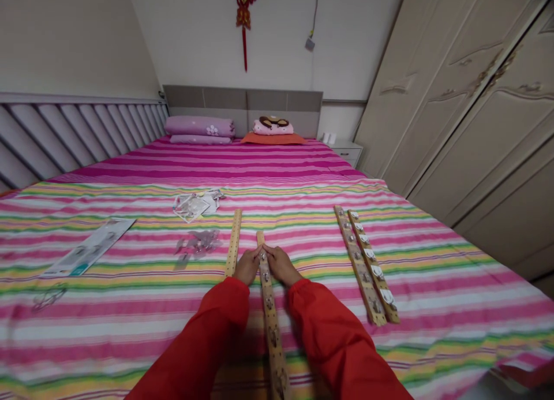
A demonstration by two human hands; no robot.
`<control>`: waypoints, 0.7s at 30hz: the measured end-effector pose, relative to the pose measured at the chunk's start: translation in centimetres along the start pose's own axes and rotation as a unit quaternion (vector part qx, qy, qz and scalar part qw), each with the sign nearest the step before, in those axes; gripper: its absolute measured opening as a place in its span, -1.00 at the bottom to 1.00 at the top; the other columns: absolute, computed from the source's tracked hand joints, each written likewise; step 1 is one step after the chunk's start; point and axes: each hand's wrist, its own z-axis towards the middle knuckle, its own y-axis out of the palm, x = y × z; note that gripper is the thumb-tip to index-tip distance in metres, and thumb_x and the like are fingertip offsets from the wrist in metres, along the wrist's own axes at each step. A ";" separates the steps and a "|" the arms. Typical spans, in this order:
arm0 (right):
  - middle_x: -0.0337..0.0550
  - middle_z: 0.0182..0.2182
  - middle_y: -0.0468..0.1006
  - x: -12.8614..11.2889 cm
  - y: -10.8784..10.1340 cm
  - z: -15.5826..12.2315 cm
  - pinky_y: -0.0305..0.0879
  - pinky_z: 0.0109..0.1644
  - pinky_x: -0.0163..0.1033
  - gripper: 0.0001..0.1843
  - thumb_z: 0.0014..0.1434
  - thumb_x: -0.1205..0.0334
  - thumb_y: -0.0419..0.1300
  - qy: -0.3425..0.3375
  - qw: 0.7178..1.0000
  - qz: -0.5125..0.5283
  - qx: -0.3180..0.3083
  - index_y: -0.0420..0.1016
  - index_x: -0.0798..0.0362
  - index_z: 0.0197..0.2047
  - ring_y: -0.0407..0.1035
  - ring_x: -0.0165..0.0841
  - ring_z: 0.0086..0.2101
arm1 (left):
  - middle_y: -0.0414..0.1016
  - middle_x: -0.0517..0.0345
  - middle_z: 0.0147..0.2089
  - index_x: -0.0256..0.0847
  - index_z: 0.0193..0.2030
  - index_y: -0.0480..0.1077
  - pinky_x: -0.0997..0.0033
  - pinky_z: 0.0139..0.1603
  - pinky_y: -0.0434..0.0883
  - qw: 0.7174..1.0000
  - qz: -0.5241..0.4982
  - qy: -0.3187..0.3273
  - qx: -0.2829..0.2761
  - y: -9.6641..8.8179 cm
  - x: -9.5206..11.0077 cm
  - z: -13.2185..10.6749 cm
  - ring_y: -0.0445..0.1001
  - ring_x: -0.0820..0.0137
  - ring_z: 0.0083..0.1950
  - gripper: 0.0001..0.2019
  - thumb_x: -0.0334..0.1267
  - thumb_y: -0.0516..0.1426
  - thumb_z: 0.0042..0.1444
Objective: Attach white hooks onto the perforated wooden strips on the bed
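Observation:
A long wooden strip with holes and metal fittings [270,313] lies on the striped bedspread [130,307], running away from me between my arms. My left hand [247,266] and my right hand [280,264] meet over its far part, fingers pinched together on a small metal piece at the strip; both arms are in red sleeves. A second, bare wooden strip [233,242] lies just left of my left hand. What the fingertips pinch is too small to name.
Two more wooden strips with white and metal fittings [367,264] lie side by side to the right. Clear plastic bags of small hardware [197,204], loose metal parts [197,243] and a printed sheet [89,247] lie to the left. Pillows sit by the headboard; wardrobe doors stand at right.

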 end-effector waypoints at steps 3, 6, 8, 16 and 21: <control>-0.17 -0.45 0.43 0.1 -0.2 0.0 0.27 -0.21 -0.23 -0.63 0.14 0.31 0.07 0.005 1.000 0.001 -0.002 0.56 -0.05 -0.03 0.34 -0.29 -0.39 | 0.50 0.13 -0.38 -0.22 -0.06 0.51 0.34 -0.09 0.36 1.000 -0.027 -0.009 -0.010 0.1 -0.3 0.3 0.46 0.32 -0.28 -0.63 -0.29 0.10 -0.04; -0.15 -0.37 0.50 0.2 -0.2 -0.4 0.29 -0.13 -0.20 -0.60 0.17 0.25 0.04 0.000 1.000 -0.001 -0.002 0.50 -0.05 0.05 0.38 -0.27 -0.31 | 0.56 0.12 -0.30 -0.23 -0.01 0.48 0.31 -0.04 0.37 0.997 -0.073 -0.016 -0.024 0.2 -0.5 0.5 0.49 0.30 -0.19 -0.59 -0.26 0.13 -0.06; -0.11 -0.24 0.55 0.4 -0.1 -0.7 0.27 -0.01 -0.15 -0.56 0.19 0.19 0.01 -0.005 1.000 0.012 -0.005 0.43 -0.03 0.12 0.40 -0.23 -0.18 | 0.58 0.09 -0.20 -0.27 0.04 0.44 0.28 0.01 0.37 0.996 -0.086 -0.019 -0.035 0.1 -0.4 0.5 0.49 0.28 -0.11 -0.54 -0.25 0.12 -0.05; -0.05 0.16 0.38 1.1 0.0 -1.0 -0.03 0.29 -0.01 -0.31 0.10 -0.20 0.06 0.018 0.990 0.137 0.028 0.36 0.04 0.17 0.15 -0.13 0.20 | 0.58 0.06 -0.20 -0.32 0.19 0.30 0.29 -0.02 0.39 0.995 -0.077 -0.054 -0.034 -0.9 1.3 -0.5 0.49 0.27 -0.13 -0.42 -0.24 0.12 -0.03; -0.02 0.16 0.37 1.6 -0.1 -1.2 0.04 0.26 -0.01 -0.31 0.06 -0.24 0.10 0.035 0.987 0.149 0.056 0.41 0.03 0.13 0.18 -0.13 0.18 | 0.54 0.04 -0.20 -0.30 -0.03 0.45 0.32 -0.08 0.40 0.993 -0.071 -0.001 0.089 -5.2 1.0 -1.4 0.48 0.33 -0.19 -0.55 -0.21 0.17 -0.12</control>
